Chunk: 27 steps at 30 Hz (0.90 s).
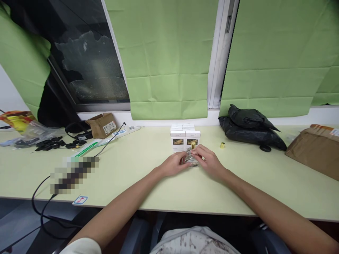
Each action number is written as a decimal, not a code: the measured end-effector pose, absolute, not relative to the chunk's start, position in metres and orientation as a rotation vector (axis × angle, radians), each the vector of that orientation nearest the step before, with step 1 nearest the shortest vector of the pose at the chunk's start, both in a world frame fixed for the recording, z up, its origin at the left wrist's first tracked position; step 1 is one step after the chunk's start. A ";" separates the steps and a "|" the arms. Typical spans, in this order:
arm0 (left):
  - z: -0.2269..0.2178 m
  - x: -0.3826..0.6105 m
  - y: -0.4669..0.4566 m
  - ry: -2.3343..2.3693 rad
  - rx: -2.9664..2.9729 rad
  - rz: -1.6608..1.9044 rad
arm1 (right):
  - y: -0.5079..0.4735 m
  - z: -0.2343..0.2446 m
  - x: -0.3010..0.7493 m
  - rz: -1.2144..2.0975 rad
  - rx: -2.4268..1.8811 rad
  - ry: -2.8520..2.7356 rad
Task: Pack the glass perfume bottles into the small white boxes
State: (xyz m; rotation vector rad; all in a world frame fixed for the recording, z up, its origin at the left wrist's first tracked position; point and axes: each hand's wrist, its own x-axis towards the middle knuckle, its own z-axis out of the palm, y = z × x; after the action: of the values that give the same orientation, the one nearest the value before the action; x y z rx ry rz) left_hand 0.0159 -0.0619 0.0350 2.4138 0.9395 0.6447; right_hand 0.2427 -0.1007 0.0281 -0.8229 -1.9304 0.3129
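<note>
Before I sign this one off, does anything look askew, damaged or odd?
Yes. A pixelated patch blots out part of the table on the left, hiding what is there. Behind it, the leftmost green curtain hangs askew, exposing a dark window pane with ragged-edged patches; whether it is damaged, I can't tell.

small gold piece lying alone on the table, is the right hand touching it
Apart: the head view shows tabletop between the right hand and the small gold piece.
</note>
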 end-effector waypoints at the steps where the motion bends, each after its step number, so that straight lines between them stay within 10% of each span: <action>1: 0.035 0.016 -0.062 0.936 2.413 0.648 | -0.102 0.029 0.242 0.302 -0.820 -1.937; 27: 0.035 0.016 -0.061 0.945 2.410 0.633 | -0.093 0.025 0.247 0.460 -0.831 -1.862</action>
State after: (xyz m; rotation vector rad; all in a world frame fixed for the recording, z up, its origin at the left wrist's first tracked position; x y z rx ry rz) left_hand 0.0158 -0.0615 0.0349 2.4095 0.9449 0.6327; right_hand 0.2468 -0.0933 0.0252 -0.8306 -1.8619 0.4599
